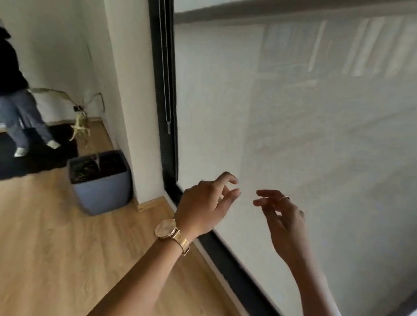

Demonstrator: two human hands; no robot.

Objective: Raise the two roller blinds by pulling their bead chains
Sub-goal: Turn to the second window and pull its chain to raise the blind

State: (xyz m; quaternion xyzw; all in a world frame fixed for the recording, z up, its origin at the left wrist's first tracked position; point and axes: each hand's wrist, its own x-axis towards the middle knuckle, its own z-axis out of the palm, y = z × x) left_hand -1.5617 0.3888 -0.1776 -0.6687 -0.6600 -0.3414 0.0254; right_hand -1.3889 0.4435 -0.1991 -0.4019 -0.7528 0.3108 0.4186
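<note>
Left hand [204, 203] and right hand [281, 219], lower centre of frame, were loosely spread and held nothing. Bead chain [165, 66] hung upper centre beside the lowered blind [307, 116], well apart. Risk: snatching fabric instead, or yanking the chain askew and jamming it.

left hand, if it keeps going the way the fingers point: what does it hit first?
Most likely the blind. The left hand points up and right, fingers loosely curled and empty, toward the fabric directly ahead. The right hand sits beside that line, not in it. The bead chain hangs off to the left. Depth to the fabric is unclear.
</note>
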